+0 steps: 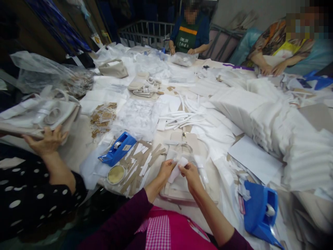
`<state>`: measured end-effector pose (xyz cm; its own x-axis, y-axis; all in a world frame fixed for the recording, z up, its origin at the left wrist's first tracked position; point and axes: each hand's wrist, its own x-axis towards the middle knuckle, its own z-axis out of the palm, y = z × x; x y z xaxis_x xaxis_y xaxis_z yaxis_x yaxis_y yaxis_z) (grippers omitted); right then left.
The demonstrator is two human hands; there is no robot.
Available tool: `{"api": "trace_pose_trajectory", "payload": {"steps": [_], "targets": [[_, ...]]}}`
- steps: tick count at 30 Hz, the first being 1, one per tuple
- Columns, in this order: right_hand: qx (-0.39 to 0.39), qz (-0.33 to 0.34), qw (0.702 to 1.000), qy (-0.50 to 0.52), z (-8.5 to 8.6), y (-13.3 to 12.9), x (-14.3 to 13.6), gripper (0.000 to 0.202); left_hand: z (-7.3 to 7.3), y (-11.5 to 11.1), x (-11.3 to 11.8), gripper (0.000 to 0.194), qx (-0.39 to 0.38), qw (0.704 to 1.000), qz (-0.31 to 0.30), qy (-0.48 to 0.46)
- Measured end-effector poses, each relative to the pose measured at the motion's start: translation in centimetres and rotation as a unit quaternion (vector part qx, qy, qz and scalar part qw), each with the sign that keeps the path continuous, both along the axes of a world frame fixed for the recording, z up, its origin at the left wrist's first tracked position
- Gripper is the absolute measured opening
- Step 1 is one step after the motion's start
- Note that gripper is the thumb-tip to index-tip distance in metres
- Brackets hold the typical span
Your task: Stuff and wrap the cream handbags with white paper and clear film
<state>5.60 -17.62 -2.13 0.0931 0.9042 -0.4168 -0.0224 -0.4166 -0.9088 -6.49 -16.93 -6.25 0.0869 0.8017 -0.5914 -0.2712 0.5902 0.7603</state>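
Observation:
Just in front of me a beige handbag (208,184) lies flat on the table, its buckle strap toward the far side. Above it, my left hand (166,169) and my right hand (190,174) pinch a small piece of thin white wrapping (176,171) between them. Part of the bag's front is hidden by the wrapping and my hands. White wrapping covers a strap at the bag's right side. Left of the bag lie many beige and white strips (139,165).
Blue tape dispensers stand at left (119,149) and right (261,208). A round tin (116,174) is near the front edge. White foam sheets (260,107) pile at right. At left, a person's hand (50,139) touches another bag (39,116). Two people work across the table.

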Motion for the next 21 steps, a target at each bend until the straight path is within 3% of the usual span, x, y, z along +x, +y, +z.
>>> {"api": "trace_pose_trajectory", "payload": {"steps": [5, 21], "targets": [[-0.013, -0.040, 0.999, 0.026, -0.5, -0.6, 0.3, 0.018, 1.3, -1.1, -1.2, 0.038, -0.020, 0.993, -0.072, -0.092], [-0.042, 0.028, 0.998, -0.032, -1.4, 1.8, -0.7, 0.019, 2.5, -2.4, -1.9, 0.040, 0.044, 0.990, -0.093, -0.097]]}}
